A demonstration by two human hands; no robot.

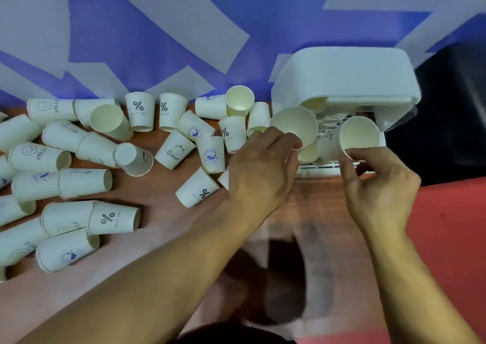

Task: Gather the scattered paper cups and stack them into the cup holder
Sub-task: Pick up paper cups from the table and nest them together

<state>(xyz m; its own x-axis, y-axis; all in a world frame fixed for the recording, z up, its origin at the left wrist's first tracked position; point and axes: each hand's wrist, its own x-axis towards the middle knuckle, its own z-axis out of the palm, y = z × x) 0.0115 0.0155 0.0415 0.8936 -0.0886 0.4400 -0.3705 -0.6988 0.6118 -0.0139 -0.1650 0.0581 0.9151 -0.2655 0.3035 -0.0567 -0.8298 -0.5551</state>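
Observation:
Several white printed paper cups [105, 175] lie scattered and tipped over on the wooden table [157, 207], mostly left and centre. A white cup holder [344, 78] stands at the right against the wall, with stacked cup rims visible under its top. My left hand [260, 170] pinches the rim of one cup [294, 126], its mouth facing me, just left of the holder's opening. My right hand [378, 186] pinches the rim of a second cup [359, 136] in front of the holder. More cups sit between the two held cups.
A blue and white patterned wall [157, 28] backs the table. A dark object [452, 112] stands right of the holder. A red surface [447, 217] covers the right side. Something dark and blurred [276, 272] lies below the table edge between my forearms.

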